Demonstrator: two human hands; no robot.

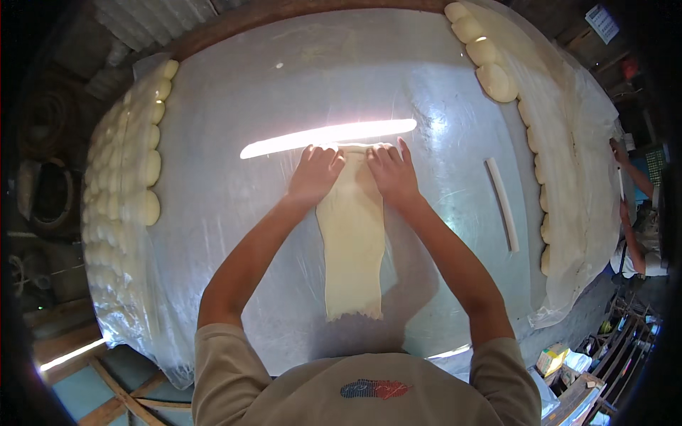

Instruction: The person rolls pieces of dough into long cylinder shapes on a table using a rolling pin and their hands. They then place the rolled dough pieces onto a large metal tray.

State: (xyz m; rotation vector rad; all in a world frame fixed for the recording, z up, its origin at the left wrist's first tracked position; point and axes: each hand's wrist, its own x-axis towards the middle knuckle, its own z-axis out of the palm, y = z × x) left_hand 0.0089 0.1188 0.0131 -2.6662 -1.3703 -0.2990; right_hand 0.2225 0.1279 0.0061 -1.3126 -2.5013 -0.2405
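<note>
A long, flat sheet of pale dough (354, 245) lies lengthwise on the metal-topped table (234, 234) in front of me. Its near end is ragged. At its far edge my left hand (315, 174) grips the left corner with curled fingers. My right hand (394, 172) pinches the right corner, one finger raised. Between the hands the far edge appears slightly folded over. Off to the right lies a slim white rod (503, 204), apart from both hands.
Rows of dough balls (117, 156) under clear plastic line the table's left side. More dough balls (496, 82) lie along the right, partly under a plastic sheet (575, 177). Another person's arms (634, 238) show beyond the right edge. A bright light streak (327, 138) reflects off the tabletop.
</note>
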